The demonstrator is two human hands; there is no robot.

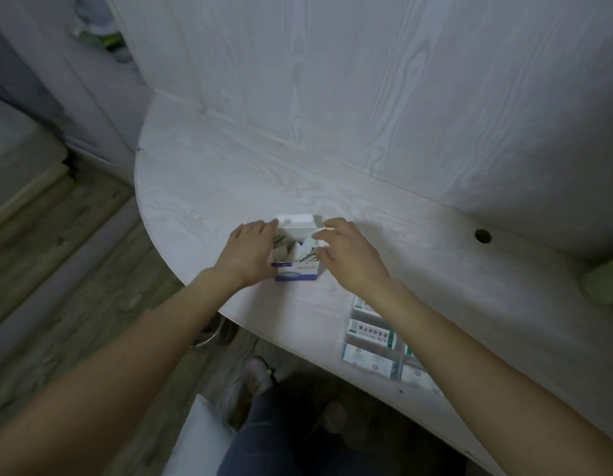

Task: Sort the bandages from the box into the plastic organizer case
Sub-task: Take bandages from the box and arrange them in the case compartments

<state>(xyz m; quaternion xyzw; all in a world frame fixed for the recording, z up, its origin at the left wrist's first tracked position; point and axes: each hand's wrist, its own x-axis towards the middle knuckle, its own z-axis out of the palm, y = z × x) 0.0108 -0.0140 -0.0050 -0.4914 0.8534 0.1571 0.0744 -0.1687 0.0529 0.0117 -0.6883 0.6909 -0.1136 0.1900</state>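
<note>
A small white and blue bandage box (295, 271) stands open on the white table (208, 187), its lid flap up at the back. Wrapped bandages (299, 251) show inside it. My left hand (247, 253) holds the box's left side, fingers along its wall. My right hand (349, 255) is at the box's right edge, its fingertips pinching a white bandage at the opening. The clear plastic organizer case (377, 352) lies near the table's front edge under my right forearm, with white and green bandages in several compartments.
A wood-grain wall panel (366, 97) rises right behind the table. A round hole (483, 236) is in the tabletop at the right, and a pale green object (604, 283) sits at the far right edge. My legs and the wooden floor lie below.
</note>
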